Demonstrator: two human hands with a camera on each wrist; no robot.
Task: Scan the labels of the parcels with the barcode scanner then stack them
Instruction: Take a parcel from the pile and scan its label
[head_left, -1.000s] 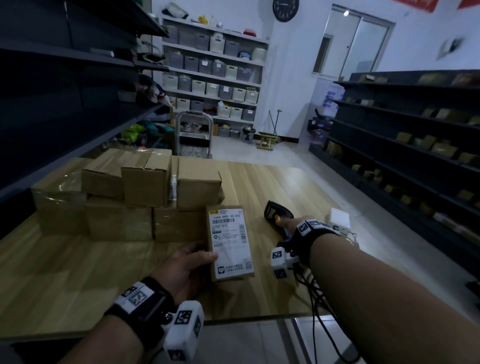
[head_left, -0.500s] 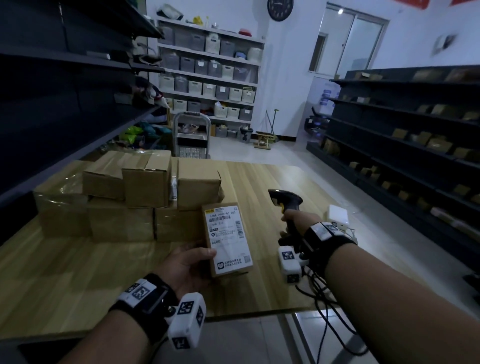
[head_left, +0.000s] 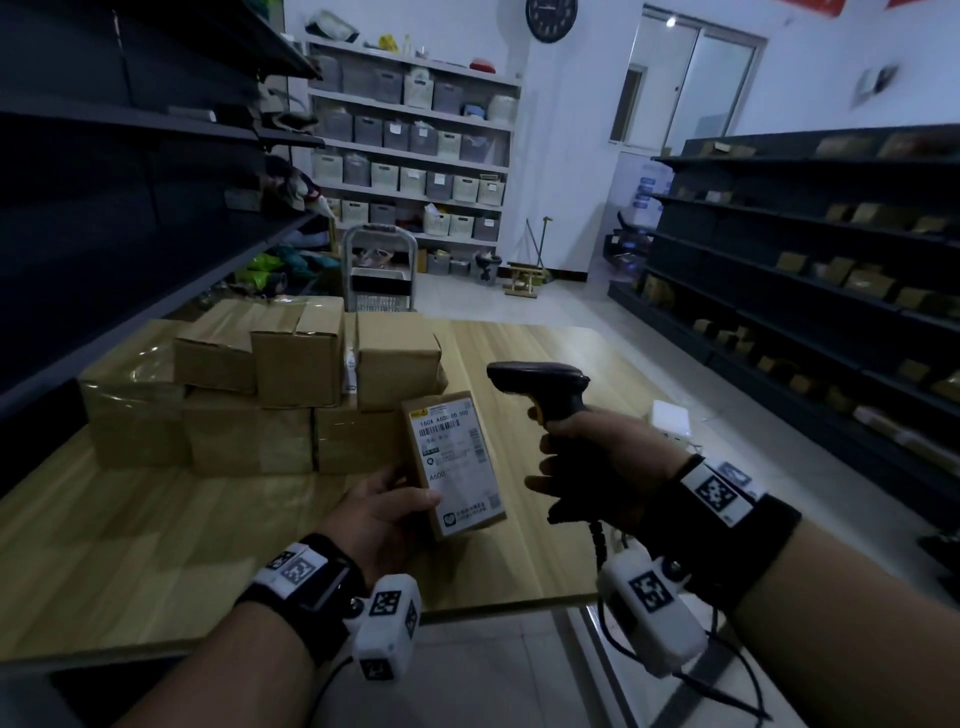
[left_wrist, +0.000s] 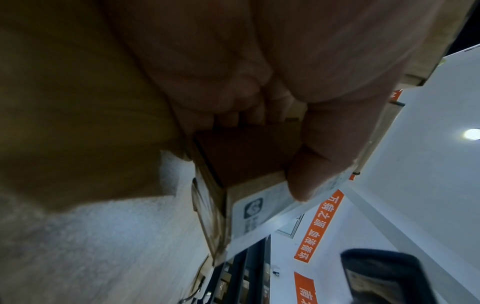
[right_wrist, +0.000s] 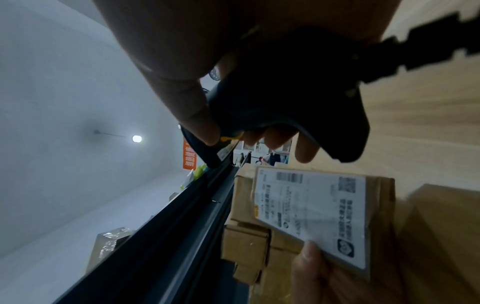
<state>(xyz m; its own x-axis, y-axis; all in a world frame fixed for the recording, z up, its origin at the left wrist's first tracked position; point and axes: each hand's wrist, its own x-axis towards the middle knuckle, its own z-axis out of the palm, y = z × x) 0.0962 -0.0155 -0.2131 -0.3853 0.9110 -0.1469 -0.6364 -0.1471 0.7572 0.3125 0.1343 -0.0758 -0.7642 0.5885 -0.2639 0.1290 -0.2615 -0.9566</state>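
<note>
A small labelled parcel is being held up above the wooden table by the left hand, the thumb being pressed flat on the near edge of the white label while the other fingers are being curled underneath. From the left wrist view the thumb tip is being shown pinching the label corner, with the fingertips being bunched against the box's underside, a detail hidden from the head view. The barcode scanner is being gripped by the right hand, fingers being wrapped round its handle, its head being pointed left over the parcel's far end. In the right wrist view, the fingertips are being seen closing round the dark grip, and the label's barcode is being shown facing the scanner. The stacked parcels are being kept on the far left of the table, just beyond the held one. Bare tabletop is being left open near the front edge and to the right, where a white device is lying by the right edge.
</note>
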